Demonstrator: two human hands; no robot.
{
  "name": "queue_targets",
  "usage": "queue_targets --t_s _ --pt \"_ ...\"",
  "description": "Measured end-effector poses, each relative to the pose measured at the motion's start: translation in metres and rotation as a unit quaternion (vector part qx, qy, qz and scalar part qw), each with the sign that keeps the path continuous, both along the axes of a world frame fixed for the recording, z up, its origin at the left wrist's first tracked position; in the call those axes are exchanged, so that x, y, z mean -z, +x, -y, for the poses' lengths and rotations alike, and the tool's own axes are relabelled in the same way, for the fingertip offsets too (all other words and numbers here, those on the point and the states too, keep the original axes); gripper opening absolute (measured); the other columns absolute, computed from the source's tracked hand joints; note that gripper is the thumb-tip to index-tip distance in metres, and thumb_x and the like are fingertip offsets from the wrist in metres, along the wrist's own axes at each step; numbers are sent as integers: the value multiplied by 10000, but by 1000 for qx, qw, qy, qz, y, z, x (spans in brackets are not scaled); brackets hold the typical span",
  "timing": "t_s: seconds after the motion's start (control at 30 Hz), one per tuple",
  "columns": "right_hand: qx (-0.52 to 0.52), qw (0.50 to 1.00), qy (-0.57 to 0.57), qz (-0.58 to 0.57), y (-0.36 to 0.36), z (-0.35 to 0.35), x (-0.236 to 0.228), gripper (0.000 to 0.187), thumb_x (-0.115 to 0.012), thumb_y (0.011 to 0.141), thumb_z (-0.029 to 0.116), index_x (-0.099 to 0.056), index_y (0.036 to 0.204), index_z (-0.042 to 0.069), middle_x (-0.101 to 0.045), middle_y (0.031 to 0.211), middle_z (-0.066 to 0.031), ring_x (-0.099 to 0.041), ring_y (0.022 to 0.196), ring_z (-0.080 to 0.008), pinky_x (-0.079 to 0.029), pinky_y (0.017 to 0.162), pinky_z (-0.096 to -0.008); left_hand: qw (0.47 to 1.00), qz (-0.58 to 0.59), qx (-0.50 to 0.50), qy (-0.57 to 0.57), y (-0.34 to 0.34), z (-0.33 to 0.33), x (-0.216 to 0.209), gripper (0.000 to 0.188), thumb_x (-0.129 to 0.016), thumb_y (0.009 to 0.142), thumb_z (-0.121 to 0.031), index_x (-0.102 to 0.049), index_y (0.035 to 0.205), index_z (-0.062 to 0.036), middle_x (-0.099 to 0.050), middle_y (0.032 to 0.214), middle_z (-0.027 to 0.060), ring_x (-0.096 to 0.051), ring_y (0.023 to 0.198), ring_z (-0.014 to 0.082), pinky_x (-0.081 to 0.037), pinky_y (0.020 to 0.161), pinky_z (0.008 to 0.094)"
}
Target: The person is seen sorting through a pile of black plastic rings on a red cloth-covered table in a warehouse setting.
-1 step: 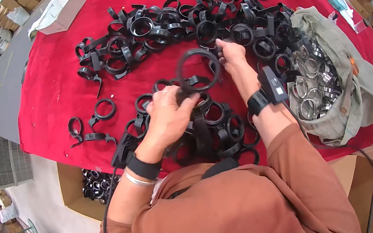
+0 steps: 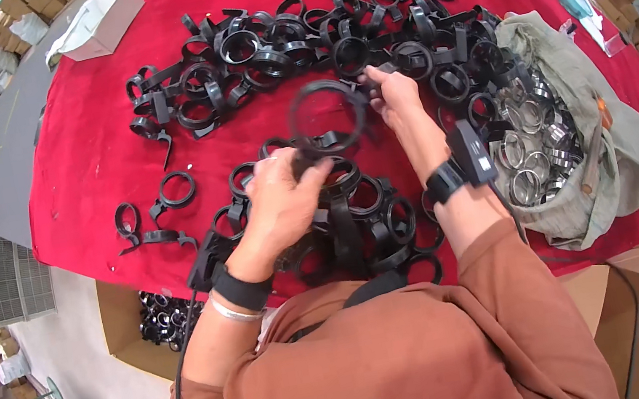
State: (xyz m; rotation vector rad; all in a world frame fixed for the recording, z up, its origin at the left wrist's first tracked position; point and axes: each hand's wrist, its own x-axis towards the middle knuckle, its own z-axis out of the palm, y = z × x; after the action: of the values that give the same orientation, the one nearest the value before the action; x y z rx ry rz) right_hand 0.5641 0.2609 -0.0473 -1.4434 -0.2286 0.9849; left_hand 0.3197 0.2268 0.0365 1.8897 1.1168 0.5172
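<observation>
A black plastic ring, slightly blurred, is held up over the red cloth. My left hand pinches its lower left rim between thumb and fingers. Close to the ring's right side, my right hand has its fingers closed around something small and dark; whether that is part of this ring or a separate piece, I cannot tell. Below the left hand lies a near heap of similar black rings with strap-like tabs, partly hidden by my arm. Beyond both hands spreads a larger heap of them.
On the right, a grey-green cloth sack lies open with shiny metal rings inside. Several loose black rings lie at the left. A white box stands far left. Below the table edge is a cardboard box of dark parts.
The held ring and my left hand have shifted slightly left. My right hand has moved a little left too, its fingers still closed.
</observation>
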Motion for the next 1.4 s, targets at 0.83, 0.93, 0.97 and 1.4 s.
queue_targets --t_s 0.83,0.93,0.97,1.4 --pt "-208 976 -56 -26 -43 151 -73 451 -550 900 433 -587 992 -7 -622 762 -84 -622 597 -158 -493 487 -270 944 -270 104 158 -20 4 -40 506 -693 743 -351 -580 1119 -31 -599 1056 154 -597 934 337 -479 786 407" --pt "-62 896 -88 430 -2 179 -26 376 -635 839 347 -595 988 4 -636 795 -142 -636 703 -263 -504 621 -376 939 -274 128 166 -22 3 -43 565 -702 747 -345 -552 1177 -10 -604 1065 157 -601 924 337 -487 765 419" --pt "-45 840 -127 526 9 188 -25 340 -638 825 316 -608 975 12 -637 805 -157 -630 740 -301 -497 672 -396 937 -279 112 179 -21 3 -43 542 -698 753 -340 -563 1161 -9 -604 1065 156 -603 916 337 -489 760 419" --pt "-205 714 -284 606 41 198 -14 342 -589 770 176 -565 1099 88 -645 889 -191 -625 857 -379 -496 740 -468 962 -213 131 110 4 25 -44 369 -662 800 -256 -614 1054 7 -642 958 169 -635 872 294 -499 743 364"
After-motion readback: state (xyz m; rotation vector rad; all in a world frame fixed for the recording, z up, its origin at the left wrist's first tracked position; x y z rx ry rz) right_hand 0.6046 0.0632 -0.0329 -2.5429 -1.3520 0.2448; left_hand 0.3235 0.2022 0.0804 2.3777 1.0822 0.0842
